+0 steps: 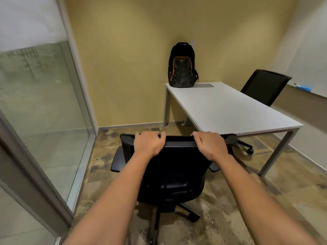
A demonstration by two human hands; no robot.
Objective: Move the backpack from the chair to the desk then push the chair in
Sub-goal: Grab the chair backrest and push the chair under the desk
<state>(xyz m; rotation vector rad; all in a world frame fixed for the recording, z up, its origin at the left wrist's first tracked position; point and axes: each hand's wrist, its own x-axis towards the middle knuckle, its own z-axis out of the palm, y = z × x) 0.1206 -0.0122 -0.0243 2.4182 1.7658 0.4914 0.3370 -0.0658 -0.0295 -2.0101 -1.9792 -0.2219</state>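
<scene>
A black backpack (182, 66) with orange trim stands upright on the far left corner of the white desk (230, 110), against the yellow wall. A black office chair (169, 172) stands in front of me, its back toward me, just left of the desk's near corner. My left hand (149, 143) grips the top edge of the chair's backrest on the left. My right hand (209, 144) grips the same edge on the right. The chair's seat is bare.
A second black chair (263, 86) sits at the desk's far right side. A glass partition (40, 110) with a metal frame runs along the left. A ledge on the right wall holds a blue object (303, 88). Patterned carpet covers the floor.
</scene>
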